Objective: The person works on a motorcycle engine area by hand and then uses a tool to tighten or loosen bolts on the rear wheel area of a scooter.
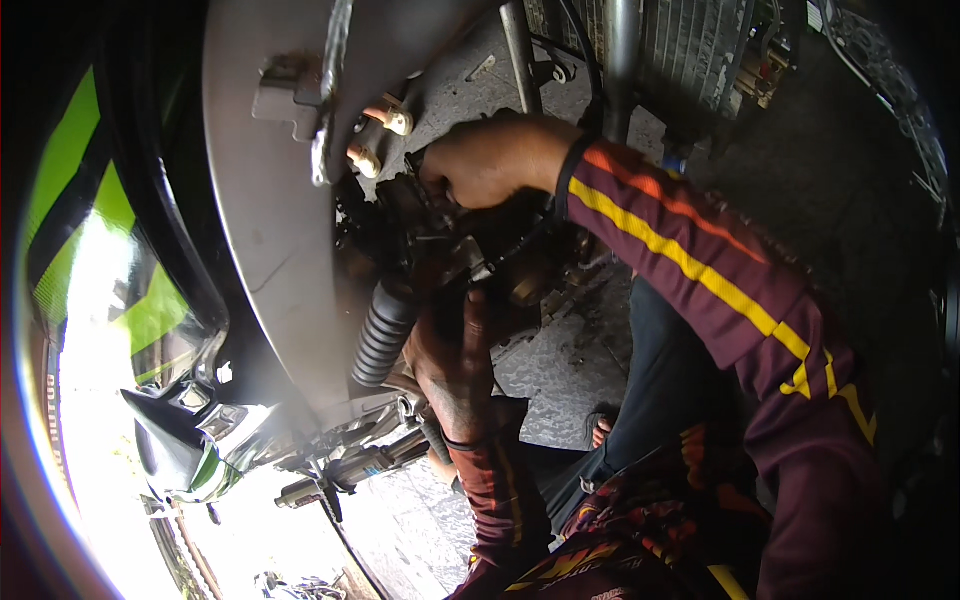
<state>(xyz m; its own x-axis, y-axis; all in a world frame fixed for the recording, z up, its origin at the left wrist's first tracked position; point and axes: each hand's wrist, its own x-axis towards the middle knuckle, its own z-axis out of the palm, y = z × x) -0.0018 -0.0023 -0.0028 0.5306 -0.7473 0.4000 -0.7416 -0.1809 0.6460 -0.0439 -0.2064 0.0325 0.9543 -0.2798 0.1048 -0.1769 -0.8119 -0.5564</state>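
Note:
In front of me sits a dark mechanical part (pixel 405 210) of a motorcycle, with a small bright metal piece (pixel 465 260) on its near side. A ribbed black rubber bellows (pixel 385 335) slants down below it. My left hand (pixel 450 365) comes up from below, one finger stretched along the part's underside and the other fingers mostly hidden around it. At the top of the part my right hand (pixel 490 165) is closed, its fingers curled down; what they pinch is hidden. A thin dark cable (pixel 520 240) runs off to the right of the part.
A large grey panel (pixel 275 200) stands close on the left, beside green and black bodywork (pixel 120 240). Metal tubes (pixel 620 60) and a finned radiator-like panel (pixel 690 50) rise at the back. Another person's shoes (pixel 398 120) show behind the part. My knee (pixel 660 350) is at the right.

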